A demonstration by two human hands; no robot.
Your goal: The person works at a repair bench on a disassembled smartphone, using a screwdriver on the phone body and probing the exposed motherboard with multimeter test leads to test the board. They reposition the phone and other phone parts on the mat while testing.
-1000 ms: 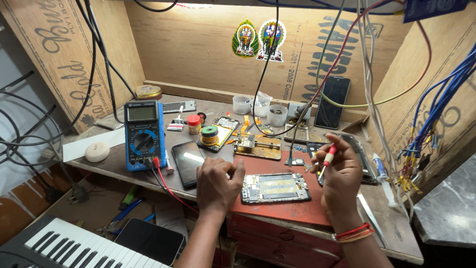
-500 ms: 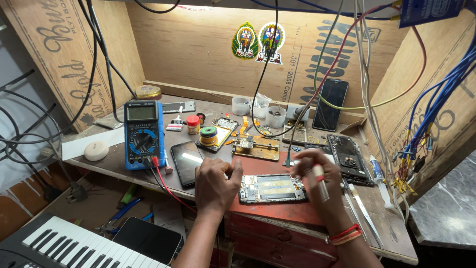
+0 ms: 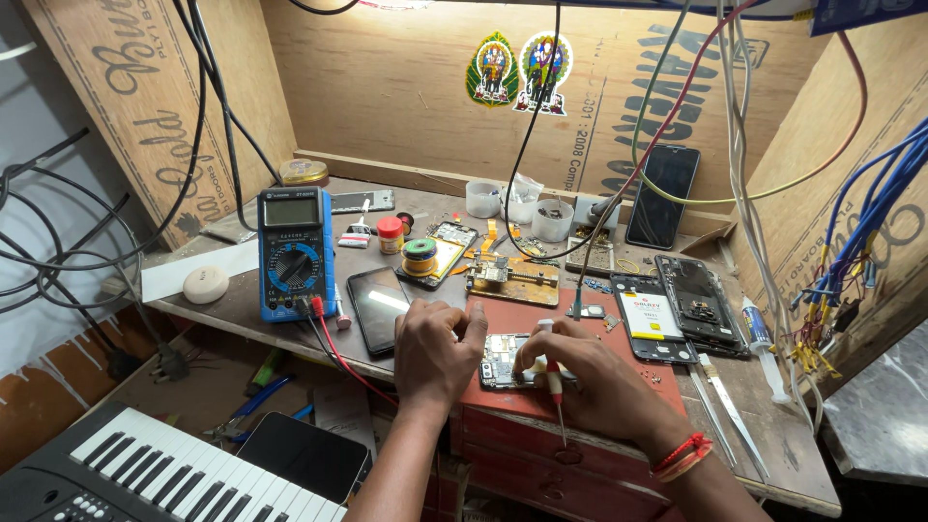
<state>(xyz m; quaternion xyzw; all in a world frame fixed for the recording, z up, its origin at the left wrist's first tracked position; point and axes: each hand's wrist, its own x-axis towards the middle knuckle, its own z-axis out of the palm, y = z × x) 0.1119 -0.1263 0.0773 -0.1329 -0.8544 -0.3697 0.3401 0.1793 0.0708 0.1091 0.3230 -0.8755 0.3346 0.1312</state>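
Largely covered by both hands: an opened phone (image 3: 505, 360) with bare circuitry, lying on a red mat (image 3: 503, 314) at the front of the workbench (image 3: 242, 304), only its middle strip showing between the knuckles. Hard to make out which part sits under the tip of the red-and-white screwdriver (image 3: 553, 372); tip itself lost behind the right hand (image 3: 590, 382). Cut off at the lower edge: both forearms and the near corner of a keyboard (image 3: 145, 478). Crowded on every side, with little open room: a dark phone (image 3: 379, 307) just left of the left hand (image 3: 435, 353), a blue multimeter (image 3: 293, 253) beyond it with red and black leads trailing over the bench edge, a small vise (image 3: 510, 278) just behind the mat, two more opened phone bodies (image 3: 677, 309) to the right, tweezers (image 3: 720, 411) near the front right edge. Hanging wires across the upper space, blue bundle at far right. Left fingers curled and pressed down on the phone's left end, pinning it flat. Right fingers closed round the screwdriver handle, shaft sloping toward the body, heel of the hand resting on the phone's right end
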